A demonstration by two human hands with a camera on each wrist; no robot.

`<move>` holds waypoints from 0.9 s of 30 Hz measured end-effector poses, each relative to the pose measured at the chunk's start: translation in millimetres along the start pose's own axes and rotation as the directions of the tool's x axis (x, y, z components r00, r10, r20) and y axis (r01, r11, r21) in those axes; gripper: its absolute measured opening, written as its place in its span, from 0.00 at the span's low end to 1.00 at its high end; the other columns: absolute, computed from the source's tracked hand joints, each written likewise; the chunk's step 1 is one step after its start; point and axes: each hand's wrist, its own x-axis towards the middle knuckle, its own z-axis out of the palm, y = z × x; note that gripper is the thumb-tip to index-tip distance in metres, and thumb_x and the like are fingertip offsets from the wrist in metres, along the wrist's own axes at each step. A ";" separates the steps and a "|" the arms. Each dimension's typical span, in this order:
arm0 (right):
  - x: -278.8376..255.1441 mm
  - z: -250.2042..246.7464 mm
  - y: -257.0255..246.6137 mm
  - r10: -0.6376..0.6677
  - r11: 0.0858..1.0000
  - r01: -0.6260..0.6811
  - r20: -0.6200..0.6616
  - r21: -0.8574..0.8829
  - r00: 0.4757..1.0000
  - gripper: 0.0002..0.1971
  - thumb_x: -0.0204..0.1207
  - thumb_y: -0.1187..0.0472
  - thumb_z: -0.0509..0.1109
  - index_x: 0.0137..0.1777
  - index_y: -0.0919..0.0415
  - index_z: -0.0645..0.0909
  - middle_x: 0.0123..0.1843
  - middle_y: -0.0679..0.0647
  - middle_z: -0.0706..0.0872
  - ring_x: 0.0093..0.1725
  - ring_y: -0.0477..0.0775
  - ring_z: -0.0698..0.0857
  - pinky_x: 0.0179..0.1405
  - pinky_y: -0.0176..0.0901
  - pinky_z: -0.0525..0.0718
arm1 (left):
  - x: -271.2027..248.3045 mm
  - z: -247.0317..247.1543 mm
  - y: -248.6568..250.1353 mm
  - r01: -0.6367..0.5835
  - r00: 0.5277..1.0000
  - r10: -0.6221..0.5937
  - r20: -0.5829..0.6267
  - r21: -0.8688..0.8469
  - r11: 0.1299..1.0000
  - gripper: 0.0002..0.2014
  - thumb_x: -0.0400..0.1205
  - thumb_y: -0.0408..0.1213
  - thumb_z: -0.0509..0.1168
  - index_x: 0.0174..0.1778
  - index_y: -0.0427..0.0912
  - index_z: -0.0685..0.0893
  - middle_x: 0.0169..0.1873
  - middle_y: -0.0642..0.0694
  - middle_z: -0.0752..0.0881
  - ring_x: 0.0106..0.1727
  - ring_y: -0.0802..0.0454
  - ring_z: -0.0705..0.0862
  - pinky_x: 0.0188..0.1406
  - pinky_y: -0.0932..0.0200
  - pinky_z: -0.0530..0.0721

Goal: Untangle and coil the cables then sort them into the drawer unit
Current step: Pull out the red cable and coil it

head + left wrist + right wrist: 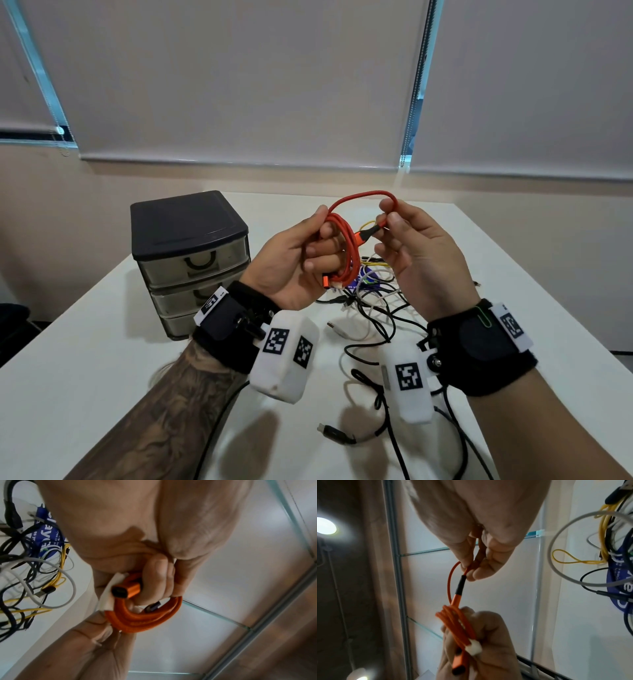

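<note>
Right now the person's left hand [291,260] is curled around a bundle of orange braided cable [346,246], several loops gathered through the fingers, held up in the air above the white table [102,359] and just to the right of the dark-lidded, smoky-clear three-drawer plastic unit [191,260]. The right hand [411,240] pinches the last free stretch of that same cable between thumb and fingertips, close to the black strain relief of one orange metal plug [457,599], which points toward the coil.

What could spoil this, I'd say, is the final arc: one loose loop stands up between the two hands, and if the right hand lets go before that end is tucked, the springy braid may pop the coil open. The other plug [126,589] sticks out below the left fist, and it could catch on the tangle of black, white and yellow cables [370,308] lying on the table right of the drawer unit. All three drawers look closed, so a hand will have to come free to open one, and that is when the bundle is likeliest to loosen.

The cable looks bright orange, woven, fairly stiff, wound in about three even turns, with a small white tie or tag [473,648] near one end.
</note>
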 end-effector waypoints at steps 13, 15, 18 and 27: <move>-8.0 10.1 2.2 -0.034 0.984 0.040 0.040 -0.171 0.999 0.11 0.85 0.72 0.64 0.64 0.64 0.83 0.48 0.62 0.89 0.47 0.57 0.89 0.51 0.50 0.89 | 3.1 7.8 -4.9 -0.170 0.976 0.176 -0.131 0.059 0.984 0.19 0.87 0.49 0.57 0.34 0.43 0.77 0.23 0.52 0.67 0.19 0.60 0.66 0.35 0.66 0.71; -12.1 16.0 1.0 -0.019 0.972 0.032 0.061 -0.234 0.998 0.12 0.85 0.70 0.65 0.65 0.62 0.83 0.48 0.61 0.90 0.48 0.58 0.90 0.50 0.51 0.90 | 4.8 9.0 -6.2 -0.218 0.950 0.237 -0.204 0.113 0.969 0.18 0.87 0.49 0.59 0.35 0.43 0.78 0.27 0.50 0.71 0.21 0.60 0.69 0.38 0.62 0.70; -17.0 21.2 0.1 -0.007 0.903 0.057 0.119 -0.427 0.993 0.23 0.80 0.55 0.75 0.75 0.51 0.76 0.57 0.53 0.88 0.54 0.51 0.90 0.51 0.49 0.91 | 7.8 7.7 -7.6 -0.287 0.892 0.348 -0.288 0.234 0.929 0.18 0.87 0.48 0.60 0.35 0.42 0.78 0.30 0.48 0.72 0.26 0.57 0.72 0.33 0.64 0.79; -17.8 19.9 0.3 -0.134 0.745 0.165 0.097 -0.646 0.986 0.22 0.78 0.37 0.71 0.52 0.57 0.80 0.44 0.52 0.91 0.44 0.48 0.90 0.44 0.40 0.86 | 11.8 14.3 -21.8 -0.319 0.866 0.467 -0.177 0.523 0.790 0.17 0.90 0.41 0.55 0.39 0.36 0.76 0.26 0.47 0.66 0.24 0.56 0.68 0.27 0.64 0.72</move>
